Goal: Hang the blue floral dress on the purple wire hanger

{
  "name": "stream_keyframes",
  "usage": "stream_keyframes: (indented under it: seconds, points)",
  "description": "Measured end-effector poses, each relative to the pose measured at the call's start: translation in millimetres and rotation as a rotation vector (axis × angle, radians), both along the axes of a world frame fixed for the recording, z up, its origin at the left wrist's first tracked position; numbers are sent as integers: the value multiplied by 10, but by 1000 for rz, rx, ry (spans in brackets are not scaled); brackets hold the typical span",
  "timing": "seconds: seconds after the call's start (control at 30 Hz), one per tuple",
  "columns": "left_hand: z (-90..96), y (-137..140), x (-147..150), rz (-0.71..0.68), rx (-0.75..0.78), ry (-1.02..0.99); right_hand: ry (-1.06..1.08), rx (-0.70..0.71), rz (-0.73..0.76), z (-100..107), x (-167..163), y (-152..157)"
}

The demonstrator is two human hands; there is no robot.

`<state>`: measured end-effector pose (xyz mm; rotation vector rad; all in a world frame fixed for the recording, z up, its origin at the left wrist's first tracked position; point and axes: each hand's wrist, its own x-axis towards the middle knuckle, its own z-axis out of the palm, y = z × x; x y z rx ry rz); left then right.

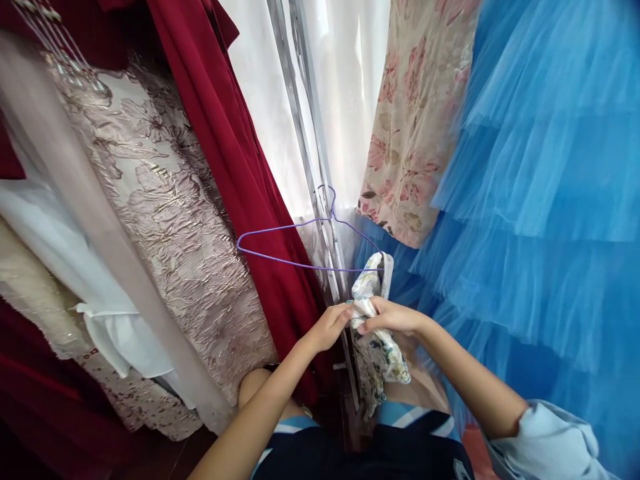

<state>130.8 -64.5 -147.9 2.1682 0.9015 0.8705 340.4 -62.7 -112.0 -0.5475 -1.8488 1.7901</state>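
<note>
Thin purple wire hanger, long bar roughly level, hook pointing up by the metal window bars. A soft, crumpled floral cloth is draped off its right end and hangs down. Left hand and right hand meet at the cloth, fingers of both pinched together on the fabric. Around them: smooth dark red dress, embossed champagne brocade, fluffy layered blue tulle.
</note>
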Motion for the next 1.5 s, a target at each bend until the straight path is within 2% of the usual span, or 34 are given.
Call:
stream_keyframes:
  seconds: [0.1, 0.2, 0.3, 0.37, 0.43, 0.53, 0.63, 0.73, 0.83, 0.93, 1.03, 1.13, 1.3, 1.5]
  points:
    - [-220, 101, -165, 104, 46, 115, 5, 18, -63, 19, 58, 0]
    - [-494, 119, -414, 200, -87, 212, -34, 59, -105, 27, 155, 45]
    - [-669, 54, -717, 265, -220, 225, -78, 213, -296, -5, 270, 235]
    - [-648, 5, -932, 298, -260, 211, -86, 309, -458, -24, 320, 436]
    - [-501, -33, -1137, 342, -230, 203, -53, 409, -605, -17, 326, 648]
    - [-98, -86, -1394, 413, -66, 261, 39, 644, -728, 36, 256, 912]
    - [412, -153, -1566, 438, 168, 455, 46, 814, -696, 63, 151, 1098]
    - [883, -185, -1654, 489, 381, 691, -13, 862, -611, 28, 81, 1231]
    - [1179, -110, -1702, 581, 471, 865, -32, 902, -568, -16, 63, 1299]
    - [1271, 45, -1734, 627, 450, 934, -37, 932, -581, -36, 72, 1279]
    - [1260, 166, -1694, 631, 402, 885, -51, 893, -602, -60, 77, 1193]
    - [1272, 213, -1544, 591, 394, 741, -65, 821, -620, -86, 60, 1090]
    - [1381, 389, -1255, 757, 436, 518, -64, 686, -620, -49, -13, 960]
    - [1313, 768, -926, 699, 344, 214, -16, 568, -619, -59, -42, 896]
